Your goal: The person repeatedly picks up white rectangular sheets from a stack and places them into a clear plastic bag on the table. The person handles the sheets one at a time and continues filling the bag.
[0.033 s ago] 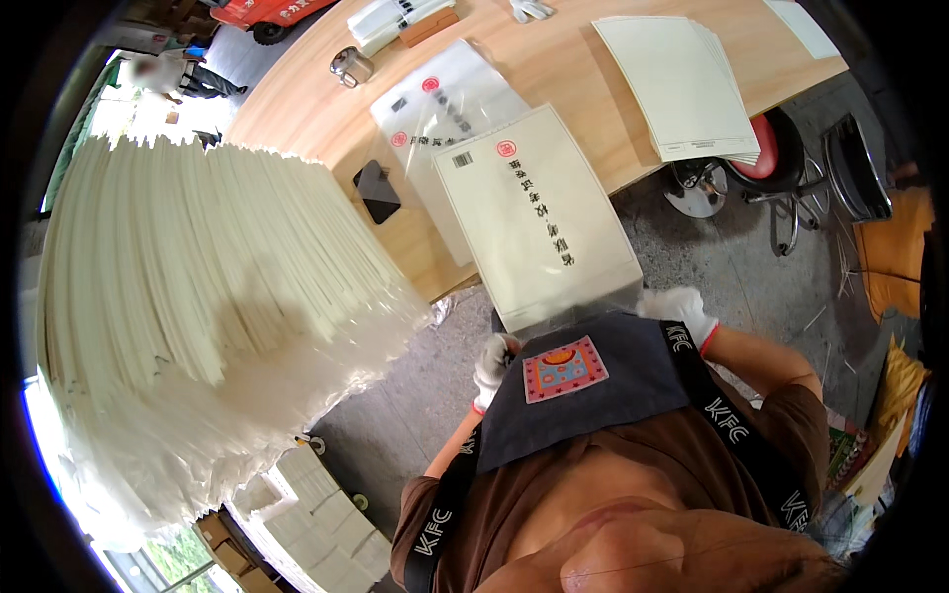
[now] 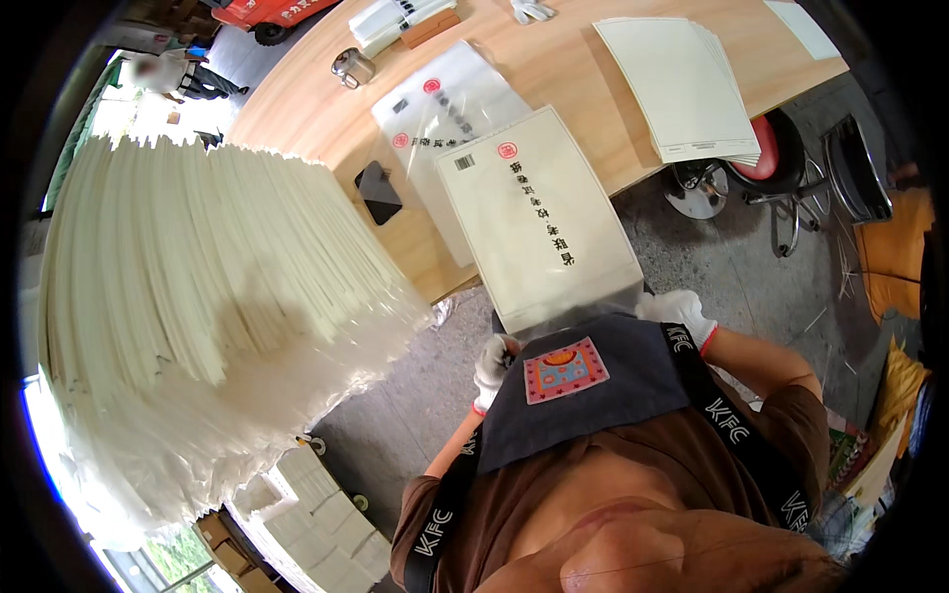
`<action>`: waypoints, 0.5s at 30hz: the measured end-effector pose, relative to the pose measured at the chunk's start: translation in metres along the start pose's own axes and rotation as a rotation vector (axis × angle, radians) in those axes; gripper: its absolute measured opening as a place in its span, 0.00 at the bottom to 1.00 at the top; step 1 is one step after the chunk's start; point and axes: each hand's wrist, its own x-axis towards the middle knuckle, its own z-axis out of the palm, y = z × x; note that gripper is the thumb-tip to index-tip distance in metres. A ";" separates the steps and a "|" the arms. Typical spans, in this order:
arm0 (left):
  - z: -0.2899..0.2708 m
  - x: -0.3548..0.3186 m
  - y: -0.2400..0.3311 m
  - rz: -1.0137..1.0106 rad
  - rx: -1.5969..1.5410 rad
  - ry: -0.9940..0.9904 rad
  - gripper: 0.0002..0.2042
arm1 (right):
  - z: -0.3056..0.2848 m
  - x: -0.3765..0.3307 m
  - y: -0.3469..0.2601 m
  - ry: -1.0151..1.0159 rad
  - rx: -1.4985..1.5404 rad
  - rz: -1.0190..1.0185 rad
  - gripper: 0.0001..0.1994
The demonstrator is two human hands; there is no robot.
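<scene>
- Basically, one cream packet (image 2: 544, 217) is the workpiece: far end above the table (image 2: 583, 74), overlapping the printed packets below it, near end out past the table edge, right up to the apron (image 2: 628, 381).
- Packet face: dark printed characters down the middle, red round mark and barcode at far end. Clear film shows along its near edge.
- Left hand (image 2: 491, 363): white glove, red cuff, just beside packet's near left corner. Fingers look curled; can't tell if they're gripping the film or nothing.
- Right hand (image 2: 682, 311): same glove type, just beside near right corner. Fingertips partly hidden at the apron edge, so can't tell whether closed or loose.
- Under/behind workpiece: printed packets (image 2: 430, 104) in clear film, flat on table. Dark phone (image 2: 378, 193) just left of them.
- Far side of table: metal cup (image 2: 352, 67), white bundle (image 2: 390, 25) next to an orange-brown block (image 2: 430, 29), white glove (image 2: 531, 11).
- Right on table: fanned stack of cream sheets (image 2: 682, 94), near end overhanging the edge. Red-seated stool (image 2: 759, 148) beneath.
- Left: big stack of cream packets (image 2: 198, 267), clear film ends facing the wearer.
- Background, upper left: another person (image 2: 163, 76), near a red vehicle (image 2: 272, 14).
</scene>
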 end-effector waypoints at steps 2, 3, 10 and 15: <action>0.004 0.025 -0.004 0.131 0.140 0.099 0.08 | -0.011 0.018 -0.001 0.054 -0.025 -0.020 0.12; 0.006 0.044 -0.007 0.189 0.211 0.144 0.08 | -0.012 0.036 0.007 0.088 -0.074 -0.047 0.12; 0.000 0.008 -0.102 0.027 0.239 -0.155 0.08 | -0.002 0.036 0.031 -0.214 -0.101 -0.012 0.12; 0.023 0.066 -0.073 -0.567 -0.454 0.012 0.15 | 0.032 0.105 0.076 0.343 0.566 0.042 0.18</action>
